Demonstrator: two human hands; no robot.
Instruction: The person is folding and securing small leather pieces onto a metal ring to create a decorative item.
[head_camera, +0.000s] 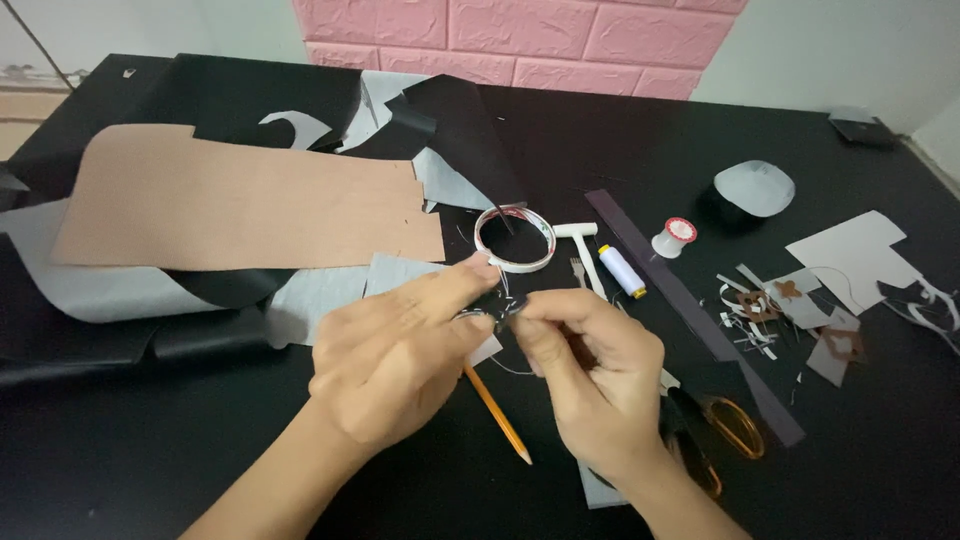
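Small black piece pinched between left hand, right hand; pencil beneath

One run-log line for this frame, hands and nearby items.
left hand: pinching small black piece | right hand: pinching same piece | nearby: yellow pencil, white tape roll, orange-handled scissors

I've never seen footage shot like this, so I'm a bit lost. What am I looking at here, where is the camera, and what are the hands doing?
There is one picture, taken by a camera worn on a person's head, looking down at a black table. The left hand and right hand meet in the middle, pinching a small dark piece between their fingertips; what it is cannot be told. Around them lie a tan sheet, a roll of tape, a white thread spool, a pencil, orange-handled scissors and paper scraps.
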